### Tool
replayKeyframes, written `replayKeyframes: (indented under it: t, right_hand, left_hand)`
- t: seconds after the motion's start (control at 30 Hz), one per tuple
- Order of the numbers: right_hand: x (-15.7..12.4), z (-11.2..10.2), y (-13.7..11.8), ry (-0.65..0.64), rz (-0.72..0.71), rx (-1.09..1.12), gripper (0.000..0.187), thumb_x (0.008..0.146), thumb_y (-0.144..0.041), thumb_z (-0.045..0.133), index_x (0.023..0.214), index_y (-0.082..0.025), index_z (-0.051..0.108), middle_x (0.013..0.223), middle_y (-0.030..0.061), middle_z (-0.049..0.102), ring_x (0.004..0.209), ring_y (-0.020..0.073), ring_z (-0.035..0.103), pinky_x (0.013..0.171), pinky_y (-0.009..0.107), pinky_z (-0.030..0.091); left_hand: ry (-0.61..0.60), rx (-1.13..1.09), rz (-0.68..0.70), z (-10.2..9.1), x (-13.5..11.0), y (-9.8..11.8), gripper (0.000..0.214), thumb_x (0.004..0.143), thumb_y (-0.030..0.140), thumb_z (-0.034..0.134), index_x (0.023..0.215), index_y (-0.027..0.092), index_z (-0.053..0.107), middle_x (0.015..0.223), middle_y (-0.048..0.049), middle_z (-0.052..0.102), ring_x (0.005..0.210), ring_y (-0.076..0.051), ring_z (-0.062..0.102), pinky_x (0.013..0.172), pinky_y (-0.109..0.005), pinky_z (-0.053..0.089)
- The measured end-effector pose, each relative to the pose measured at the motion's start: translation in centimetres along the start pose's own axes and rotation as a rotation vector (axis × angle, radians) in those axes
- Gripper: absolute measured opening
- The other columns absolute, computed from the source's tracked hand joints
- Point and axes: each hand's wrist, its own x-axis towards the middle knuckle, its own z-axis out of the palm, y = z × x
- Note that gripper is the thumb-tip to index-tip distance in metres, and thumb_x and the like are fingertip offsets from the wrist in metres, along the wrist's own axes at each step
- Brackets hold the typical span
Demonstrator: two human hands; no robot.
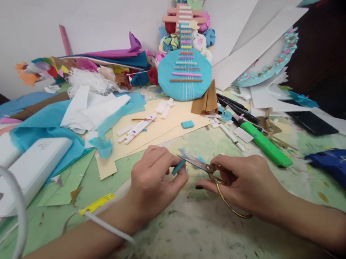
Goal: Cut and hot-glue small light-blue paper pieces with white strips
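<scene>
Near the middle of the table, my left hand (157,180) pinches a small strip of blue paper (178,166) between thumb and fingers. My right hand (246,183) is closed on scissors (197,162) with gold handles, their blades pointing left. The blade tips are beside the strip, and little blue scraps show just behind them; whether the blades touch the paper I cannot tell. A small blue block (187,124) lies beyond the hands on cream paper (158,134). Farther back stands a blue paper instrument (185,90) with white strings and coloured sticks across it.
At left lie a white power bank (42,170), a white cable (17,195) and crumpled tissue paper (85,112). White pens (139,130) rest mid-table. At right are black markers (238,107), a green cutter-like tool (264,143), a phone (311,121) and a blue glue gun (335,165).
</scene>
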Motion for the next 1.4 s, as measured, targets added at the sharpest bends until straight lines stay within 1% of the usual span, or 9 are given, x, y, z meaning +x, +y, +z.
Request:
replayKeyframes:
  t: [0.13,0.3,0.5,0.63,0.77,1.0,1.27,1.33,1.4]
  right_hand:
    - [-0.1,0.4,0.2,0.050,-0.011,-0.037,0.040,0.081,-0.054,0.058,0.064,-0.018,0.058,0.041,-0.0037,0.048,0.035,0.0077,0.040,0.041,0.022,0.027]
    - [-0.2,0.3,0.5,0.022,0.008,-0.039,0.042,0.079,-0.058,0.058,0.063,-0.019,0.060,0.041,-0.0020,0.049,0.036,0.0091,0.040,0.042,0.024,0.027]
    - [0.8,-0.7,0.9,0.012,0.174,0.107,0.039,0.076,-0.056,0.063,0.065,-0.019,0.060,0.044,-0.0037,0.048,0.041,0.0085,0.040,0.043,0.023,0.028]
    - [1.1,-1.2,0.6,-0.071,0.250,0.182,0.040,0.075,-0.056,0.064,0.062,-0.019,0.055,0.046,-0.0046,0.046,0.043,0.0085,0.040,0.042,0.022,0.027]
    - [0.8,-1.0,0.1,-0.130,0.246,0.203,0.040,0.073,-0.054,0.067,0.060,-0.019,0.053,0.047,-0.0049,0.046,0.043,0.0081,0.039,0.042,0.022,0.026]
    - [0.6,-0.8,0.4,-0.095,0.206,0.167,0.040,0.071,-0.057,0.067,0.062,-0.019,0.060,0.043,-0.0046,0.047,0.041,0.0079,0.039,0.042,0.022,0.025]
    - [0.3,-2.1,2.9,-0.011,0.253,0.012,0.041,0.073,-0.057,0.065,0.060,-0.019,0.058,0.042,-0.0035,0.047,0.041,0.0093,0.037,0.043,0.024,0.026]
    - [0.4,-2.2,3.5,-0.048,0.321,0.001,0.034,0.072,-0.049,0.069,0.063,-0.019,0.058,0.045,-0.0030,0.050,0.042,0.0102,0.041,0.044,0.024,0.027]
    - [0.7,-2.1,3.7,-0.148,0.401,0.122,0.028,0.074,-0.043,0.067,0.065,-0.019,0.057,0.049,-0.0020,0.055,0.044,0.0113,0.047,0.044,0.023,0.029]
  left_hand:
    - [-0.003,0.001,-0.009,0.0,-0.1,0.0,0.013,0.074,0.009,0.059,0.067,0.020,0.055,0.056,0.0030,0.046,0.058,-0.013,0.047,0.059,-0.026,0.043]
    - [-0.027,-0.003,-0.022,0.0,-0.1,-0.1,0.012,0.075,0.010,0.058,0.069,0.021,0.056,0.059,0.0016,0.051,0.061,-0.014,0.050,0.062,-0.028,0.046]
    - [0.030,0.010,0.042,-0.1,0.1,-0.1,0.012,0.074,0.009,0.062,0.078,0.019,0.059,0.065,0.0002,0.059,0.065,-0.014,0.055,0.063,-0.028,0.048]
    - [0.054,-0.006,0.053,-0.2,0.2,0.0,0.014,0.073,0.008,0.063,0.081,0.019,0.059,0.069,-0.0015,0.064,0.068,-0.015,0.059,0.066,-0.029,0.050]
    - [0.057,-0.008,0.055,-0.2,0.1,0.0,0.014,0.072,0.008,0.064,0.081,0.018,0.060,0.070,-0.0019,0.065,0.069,-0.015,0.060,0.067,-0.030,0.051]
    - [0.023,0.016,0.037,0.0,0.1,-0.3,0.012,0.073,0.010,0.064,0.083,0.018,0.061,0.071,-0.0013,0.067,0.071,-0.014,0.062,0.069,-0.029,0.052]
    - [0.004,0.015,-0.093,0.1,0.2,-0.9,0.011,0.074,0.013,0.063,0.084,0.019,0.065,0.079,-0.0007,0.071,0.074,-0.015,0.066,0.072,-0.028,0.054]
    - [-0.014,-0.034,-0.199,0.1,0.3,-1.0,0.011,0.073,0.013,0.063,0.082,0.019,0.065,0.079,-0.0006,0.071,0.073,-0.015,0.066,0.072,-0.028,0.054]
    - [-0.038,-0.148,-0.337,0.2,0.4,-1.1,0.007,0.074,0.015,0.064,0.080,0.018,0.064,0.077,-0.0008,0.070,0.072,-0.015,0.066,0.071,-0.029,0.053]
